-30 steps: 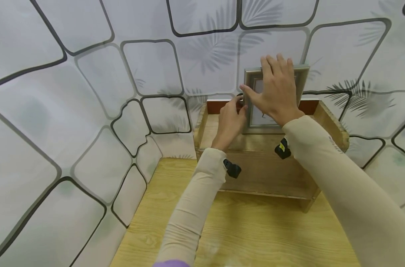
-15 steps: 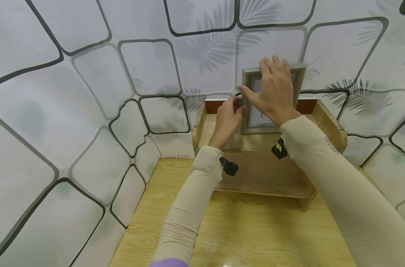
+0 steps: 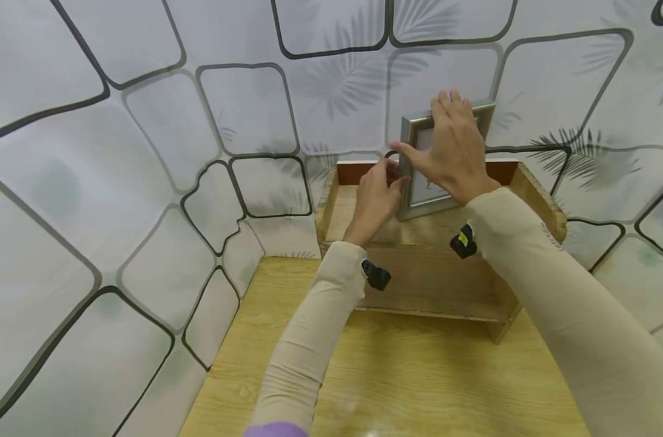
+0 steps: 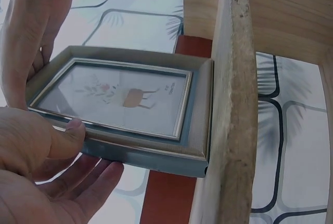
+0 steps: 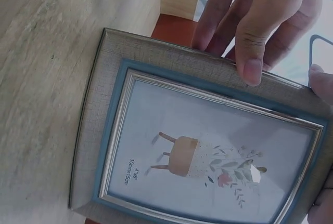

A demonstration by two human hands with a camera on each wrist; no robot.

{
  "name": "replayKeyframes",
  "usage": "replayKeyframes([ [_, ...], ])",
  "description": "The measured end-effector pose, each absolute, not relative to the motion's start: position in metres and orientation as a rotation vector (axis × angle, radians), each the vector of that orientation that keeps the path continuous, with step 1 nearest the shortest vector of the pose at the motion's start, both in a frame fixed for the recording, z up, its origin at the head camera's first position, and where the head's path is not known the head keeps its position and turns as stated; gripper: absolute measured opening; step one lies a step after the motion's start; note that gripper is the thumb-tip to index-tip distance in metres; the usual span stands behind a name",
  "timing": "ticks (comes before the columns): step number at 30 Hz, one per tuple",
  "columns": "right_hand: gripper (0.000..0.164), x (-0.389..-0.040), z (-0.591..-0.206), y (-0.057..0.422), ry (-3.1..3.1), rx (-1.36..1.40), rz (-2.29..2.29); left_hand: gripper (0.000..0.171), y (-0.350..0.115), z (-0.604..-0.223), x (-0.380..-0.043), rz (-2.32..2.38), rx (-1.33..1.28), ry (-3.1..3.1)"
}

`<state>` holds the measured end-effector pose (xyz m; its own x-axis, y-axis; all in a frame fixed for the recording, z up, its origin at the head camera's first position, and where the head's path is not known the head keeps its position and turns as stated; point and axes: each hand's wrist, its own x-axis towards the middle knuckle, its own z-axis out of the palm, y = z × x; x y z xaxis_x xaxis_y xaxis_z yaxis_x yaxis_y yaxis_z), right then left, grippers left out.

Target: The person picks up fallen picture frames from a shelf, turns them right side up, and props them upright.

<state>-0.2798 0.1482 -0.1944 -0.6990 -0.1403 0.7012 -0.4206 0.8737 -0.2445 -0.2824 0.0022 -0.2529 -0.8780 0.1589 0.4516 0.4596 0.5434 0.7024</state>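
Observation:
A silver-grey picture frame (image 3: 423, 189) with a blue inner border stands on the upper board of a small wooden shelf (image 3: 429, 282), angled to one side. My left hand (image 3: 376, 197) holds its left side edge, thumb on the front and fingers behind, as the left wrist view shows. My right hand (image 3: 455, 149) lies across the front, its fingertips bent over the top edge and its thumb at the left side. Behind the glass, a print (image 5: 197, 154) shows a brown pot on legs with flowers and leaves. In the head view the right hand hides part of the print.
The shelf's right side panel (image 3: 541, 197) rises beside the frame, with a red-brown back strip (image 3: 500, 173) behind. Patterned wall covering (image 3: 342, 103) stands close behind and to the left. Below is a yellow wood-grain tabletop (image 3: 413, 376).
The picture frame has turned on the board: its right side has swung back and its lower edge now slants up to the right. Both hands stay on it with only slight movement.

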Motion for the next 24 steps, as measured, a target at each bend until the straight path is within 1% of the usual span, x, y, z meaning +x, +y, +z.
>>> replayKeyframes([
  [6, 0.101, -0.278, -0.194, 0.152, -2.37, 0.41, 0.499, 0.028, 0.005, -0.254, -0.278, -1.253, -0.515, -2.427],
  [16, 0.107, -0.274, -0.193, 0.156, -2.42, 0.415, 0.505, 0.03, 0.011, -0.257, -0.271, -1.222, -0.535, -2.393],
  [24, 0.104, -0.272, -0.193, 0.16, -2.418, 0.431, 0.549, 0.03, 0.017, -0.258, -0.266, -1.173, -0.527, -2.391],
])
